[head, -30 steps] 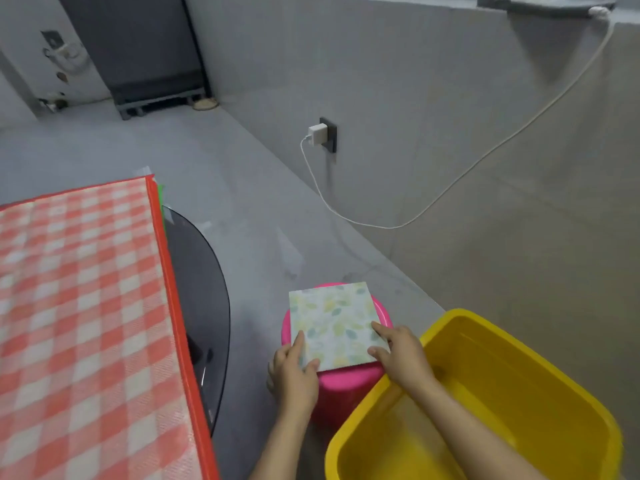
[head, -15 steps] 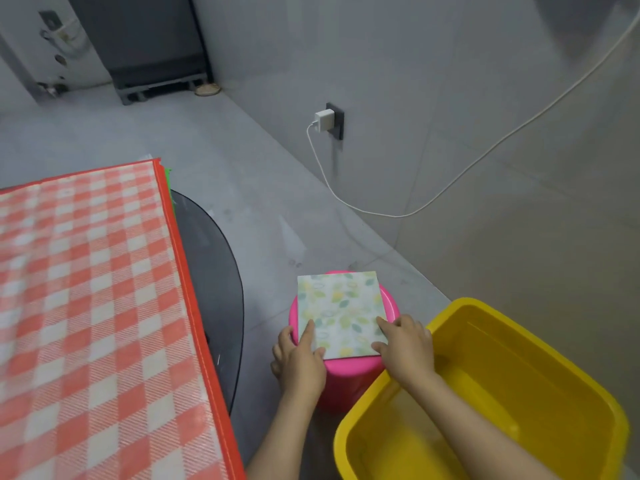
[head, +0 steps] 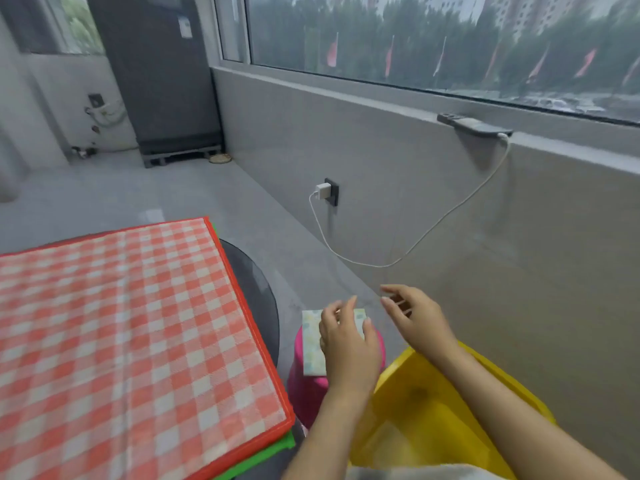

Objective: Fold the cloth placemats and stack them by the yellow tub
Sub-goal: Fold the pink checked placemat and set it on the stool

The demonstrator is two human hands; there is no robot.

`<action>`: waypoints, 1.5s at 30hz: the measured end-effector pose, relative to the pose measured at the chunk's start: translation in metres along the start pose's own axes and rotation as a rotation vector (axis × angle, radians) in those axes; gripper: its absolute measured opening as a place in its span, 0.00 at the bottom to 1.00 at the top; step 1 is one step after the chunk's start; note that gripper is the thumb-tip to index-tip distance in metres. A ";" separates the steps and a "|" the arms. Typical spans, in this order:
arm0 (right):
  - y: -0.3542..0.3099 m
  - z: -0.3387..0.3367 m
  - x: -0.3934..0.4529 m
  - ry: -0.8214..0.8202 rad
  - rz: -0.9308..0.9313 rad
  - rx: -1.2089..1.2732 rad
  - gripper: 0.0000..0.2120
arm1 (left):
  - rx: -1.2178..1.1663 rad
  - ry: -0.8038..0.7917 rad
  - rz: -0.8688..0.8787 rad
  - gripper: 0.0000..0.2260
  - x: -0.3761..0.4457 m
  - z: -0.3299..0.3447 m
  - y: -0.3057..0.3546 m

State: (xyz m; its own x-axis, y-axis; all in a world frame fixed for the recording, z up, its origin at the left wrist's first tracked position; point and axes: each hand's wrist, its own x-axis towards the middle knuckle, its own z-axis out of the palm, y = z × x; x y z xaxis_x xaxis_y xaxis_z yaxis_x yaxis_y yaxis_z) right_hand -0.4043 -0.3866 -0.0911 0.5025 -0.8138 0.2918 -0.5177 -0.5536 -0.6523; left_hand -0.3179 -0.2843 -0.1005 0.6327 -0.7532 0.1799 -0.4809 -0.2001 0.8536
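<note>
The left hand [head: 348, 348] hovers over the folded placemat [head: 313, 344], fingers loosely spread and holding nothing; whether it touches the cloth cannot be told. The right hand [head: 414, 317] hangs in the air just beside it, toward the wall, fingers relaxed and slightly curled, empty. The placemat, pale with a leafy print, lies flat on top of a pink stool [head: 306, 386], its long axis running away from the person toward the wall, its far short edge near the stool's far rim. Much of its right part is hidden under the left hand. The yellow tub [head: 415, 420] stands just beside the stool on its right. On the stool's left sits a red checked mat [head: 121, 341], with a green edge showing beneath its near corner. A white cable [head: 446, 216] runs along the wall from a charger [head: 322, 190].
</note>
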 end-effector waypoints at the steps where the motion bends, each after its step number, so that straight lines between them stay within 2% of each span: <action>1: -0.015 -0.011 -0.001 0.010 -0.034 0.006 0.12 | -0.015 0.008 0.063 0.19 -0.004 -0.014 0.011; 5: -0.083 -0.044 -0.007 0.006 -0.197 -0.012 0.11 | 0.049 0.058 0.229 0.18 -0.016 -0.083 0.041; 9: -0.150 -0.041 -0.021 0.013 -0.325 0.014 0.10 | 0.201 0.103 0.329 0.18 -0.030 -0.159 0.048; 15: -0.229 0.005 -0.050 -0.098 -0.491 0.055 0.11 | 0.517 0.132 0.314 0.19 -0.062 -0.259 0.017; 23: -0.260 0.085 -0.082 -0.346 -0.660 -0.022 0.15 | 0.807 -0.020 0.131 0.20 -0.104 -0.332 -0.069; 27: -0.259 0.114 -0.089 -0.522 -0.731 -0.140 0.18 | 0.825 -0.126 0.092 0.20 -0.116 -0.343 -0.101; 30: -0.257 0.131 -0.093 -0.619 -0.800 -0.181 0.24 | 0.750 -0.232 0.050 0.20 -0.125 -0.350 -0.115; 34: -0.257 0.142 -0.099 -0.701 -0.891 -0.234 0.21 | 0.714 -0.337 0.051 0.23 -0.134 -0.356 -0.123; 40: -0.254 0.145 -0.112 -0.804 -0.975 -0.210 0.23 | 0.627 -0.416 0.008 0.25 -0.138 -0.361 -0.132; 45: -0.253 0.142 -0.118 -0.854 -0.970 -0.184 0.23 | 0.535 -0.430 -0.003 0.24 -0.138 -0.361 -0.131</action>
State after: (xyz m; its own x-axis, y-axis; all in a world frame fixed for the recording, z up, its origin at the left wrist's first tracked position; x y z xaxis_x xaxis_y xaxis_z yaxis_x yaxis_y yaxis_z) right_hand -0.2341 -0.1256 -0.0604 0.9658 0.2592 0.0085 0.2495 -0.9195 -0.3037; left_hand -0.1229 0.0722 -0.0605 0.3907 -0.9117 -0.1270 -0.7830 -0.4017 0.4750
